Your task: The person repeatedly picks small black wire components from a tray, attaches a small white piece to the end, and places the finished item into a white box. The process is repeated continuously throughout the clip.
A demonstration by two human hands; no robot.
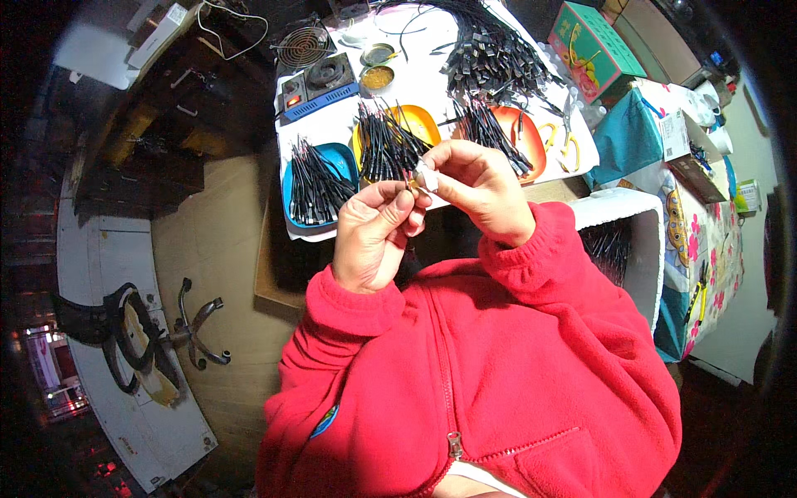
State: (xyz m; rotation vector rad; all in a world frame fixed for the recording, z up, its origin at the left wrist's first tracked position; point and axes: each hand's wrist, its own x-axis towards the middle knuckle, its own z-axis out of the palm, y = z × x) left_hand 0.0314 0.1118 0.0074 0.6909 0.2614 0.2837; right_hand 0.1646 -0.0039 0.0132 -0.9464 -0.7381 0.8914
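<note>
My left hand and my right hand meet fingertip to fingertip in front of my chest, both pinched closed. A tiny reddish and yellowish piece shows between the left fingertips, too small to name. Something white sits at my right thumb and finger; whether it is a finger wrap or a held piece I cannot tell. Just beyond are three trays of short black cables: a blue tray at left, a yellow tray in the middle and an orange-red tray at right.
A blue-fronted heating device with a lit red light stands at the far left, beside two small tins. A large pile of black cables covers the far right. Yellow-handled scissors lie near the right edge, above a white foam box.
</note>
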